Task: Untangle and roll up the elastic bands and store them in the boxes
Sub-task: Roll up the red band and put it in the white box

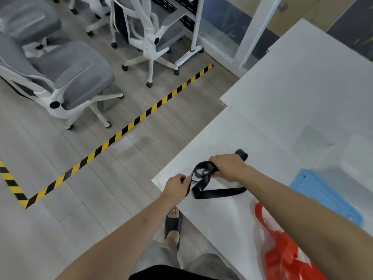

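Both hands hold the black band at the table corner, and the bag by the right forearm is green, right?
No. The head view shows the bag is red, not green. The left hand and right hand do both hold the black band at the table corner.

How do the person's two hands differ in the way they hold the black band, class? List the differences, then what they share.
The left hand pinches a thin part of the black band between thumb and fingers; the right hand curls its fingers round gathered loops. The left hand sits at the table corner; the right hand is further in over the tabletop. Shared: both hold the same band, backs facing the camera.
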Motion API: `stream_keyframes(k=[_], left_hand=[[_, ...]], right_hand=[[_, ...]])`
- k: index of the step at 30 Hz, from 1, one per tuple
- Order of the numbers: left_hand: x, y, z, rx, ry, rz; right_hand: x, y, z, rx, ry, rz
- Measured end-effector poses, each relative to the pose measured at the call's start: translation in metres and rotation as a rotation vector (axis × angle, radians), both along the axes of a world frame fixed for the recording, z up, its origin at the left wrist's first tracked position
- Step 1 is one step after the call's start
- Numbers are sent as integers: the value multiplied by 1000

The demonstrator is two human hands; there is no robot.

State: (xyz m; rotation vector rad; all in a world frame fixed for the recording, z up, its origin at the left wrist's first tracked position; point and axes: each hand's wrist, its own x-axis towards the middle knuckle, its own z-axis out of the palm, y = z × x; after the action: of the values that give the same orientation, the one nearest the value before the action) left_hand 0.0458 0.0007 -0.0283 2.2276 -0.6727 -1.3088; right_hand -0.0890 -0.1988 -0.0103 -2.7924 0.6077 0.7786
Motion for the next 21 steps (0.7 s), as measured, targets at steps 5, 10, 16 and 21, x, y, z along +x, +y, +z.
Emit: stream_keyframes(k=[5, 10, 16, 21], left_hand=[[-6, -6, 5, -110, -1, 132], [-17, -12, 15, -181, -2, 80], [-26, -4, 11, -139, -52, 41], [-26, 1, 13, -118, -61, 68]], right_hand=[[-36, 22, -4, 13, -8, -163], [-74, 50, -12, 55, 40, -148], [-72, 51, -33, -20, -25, -155], [-59, 38, -28, 21, -23, -144]])
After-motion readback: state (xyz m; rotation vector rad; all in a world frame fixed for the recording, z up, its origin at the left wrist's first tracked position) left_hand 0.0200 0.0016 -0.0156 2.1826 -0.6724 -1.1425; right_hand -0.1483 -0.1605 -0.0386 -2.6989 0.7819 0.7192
